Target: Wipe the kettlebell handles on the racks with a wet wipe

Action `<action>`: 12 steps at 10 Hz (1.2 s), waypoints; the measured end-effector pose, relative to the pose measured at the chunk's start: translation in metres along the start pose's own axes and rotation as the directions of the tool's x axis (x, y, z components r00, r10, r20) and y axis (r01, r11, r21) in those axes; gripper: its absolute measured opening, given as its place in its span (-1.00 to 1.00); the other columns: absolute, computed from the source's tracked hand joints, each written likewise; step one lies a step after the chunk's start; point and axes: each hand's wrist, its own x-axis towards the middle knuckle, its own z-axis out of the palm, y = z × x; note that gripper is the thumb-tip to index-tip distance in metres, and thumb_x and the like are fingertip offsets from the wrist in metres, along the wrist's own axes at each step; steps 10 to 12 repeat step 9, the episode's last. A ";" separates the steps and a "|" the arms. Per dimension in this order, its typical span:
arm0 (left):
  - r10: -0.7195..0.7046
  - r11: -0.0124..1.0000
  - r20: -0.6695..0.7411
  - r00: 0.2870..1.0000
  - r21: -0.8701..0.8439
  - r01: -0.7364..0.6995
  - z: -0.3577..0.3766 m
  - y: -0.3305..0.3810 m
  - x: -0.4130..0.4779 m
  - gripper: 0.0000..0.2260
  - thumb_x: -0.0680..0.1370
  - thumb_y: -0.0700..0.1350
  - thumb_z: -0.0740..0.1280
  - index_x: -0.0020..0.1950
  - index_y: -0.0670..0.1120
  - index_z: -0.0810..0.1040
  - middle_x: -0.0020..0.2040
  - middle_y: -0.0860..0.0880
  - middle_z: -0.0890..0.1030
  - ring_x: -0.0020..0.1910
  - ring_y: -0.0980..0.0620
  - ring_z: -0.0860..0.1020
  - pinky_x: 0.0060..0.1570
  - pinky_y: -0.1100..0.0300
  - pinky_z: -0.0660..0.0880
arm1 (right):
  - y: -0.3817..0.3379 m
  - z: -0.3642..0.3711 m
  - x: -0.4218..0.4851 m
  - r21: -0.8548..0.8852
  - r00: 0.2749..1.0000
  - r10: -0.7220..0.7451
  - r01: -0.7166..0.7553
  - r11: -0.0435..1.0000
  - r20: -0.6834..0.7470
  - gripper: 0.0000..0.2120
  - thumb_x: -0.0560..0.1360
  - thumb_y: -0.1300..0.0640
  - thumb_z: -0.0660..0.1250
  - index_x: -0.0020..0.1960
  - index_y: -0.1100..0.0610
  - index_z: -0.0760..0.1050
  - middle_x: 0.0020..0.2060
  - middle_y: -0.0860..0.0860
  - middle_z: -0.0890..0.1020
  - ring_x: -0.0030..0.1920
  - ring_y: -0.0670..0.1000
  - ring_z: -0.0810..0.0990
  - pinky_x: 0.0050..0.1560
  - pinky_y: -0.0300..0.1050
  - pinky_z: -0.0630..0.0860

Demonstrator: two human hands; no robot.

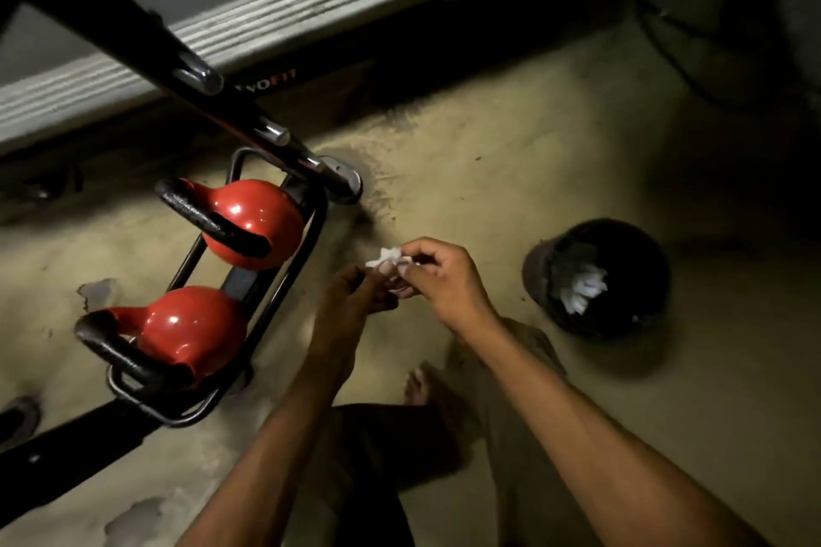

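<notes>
Your left grip (355, 295) and right grip (444, 284) both pinch a small crumpled wet wipe (387, 257) at the fingertips, in the air just beside the rack (291, 275). It touches neither the upper handle (206, 221) nor the lower handle (122, 351). White wads in the bin (535, 275) suggest some wiping is done. Whether these two handles remain, you cannot tell.

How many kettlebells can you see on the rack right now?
2, both red, on the black rack at left: the far kettlebell at its upper end, the near kettlebell at its lower end. Others may sit outside the frame.
</notes>
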 end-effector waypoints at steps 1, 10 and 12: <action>-0.033 0.996 0.093 0.995 0.084 0.025 0.028 0.029 -0.047 -0.87 0.61 -0.02 0.42 -0.08 -0.03 0.69 -0.17 -0.10 0.71 -0.20 -0.04 0.66 -0.07 0.01 0.61 | -0.023 -0.034 -0.063 0.008 0.992 0.051 -0.051 0.999 -0.118 -0.84 0.56 0.41 0.35 0.03 0.21 0.63 -0.21 0.10 0.69 -0.29 -0.02 0.67 -0.25 -0.13 0.62; -0.232 0.731 0.379 0.896 0.675 -0.096 0.239 -0.071 -0.033 -0.68 0.65 0.12 0.32 0.12 -0.13 0.63 -0.02 -0.07 0.71 -0.09 -0.03 0.70 -0.05 0.03 0.66 | 0.156 -0.291 -0.090 0.290 0.750 0.525 -0.439 0.850 -0.402 -0.85 0.62 0.27 0.33 0.19 0.20 0.49 0.00 0.16 0.66 -0.29 0.06 0.69 -0.50 -0.21 0.55; -0.232 0.731 0.379 0.896 0.675 -0.096 0.239 -0.071 -0.033 -0.68 0.65 0.12 0.32 0.12 -0.13 0.63 -0.02 -0.07 0.71 -0.09 -0.03 0.70 -0.05 0.03 0.66 | 0.156 -0.291 -0.090 0.290 0.750 0.525 -0.439 0.850 -0.402 -0.85 0.62 0.27 0.33 0.19 0.20 0.49 0.00 0.16 0.66 -0.29 0.06 0.69 -0.50 -0.21 0.55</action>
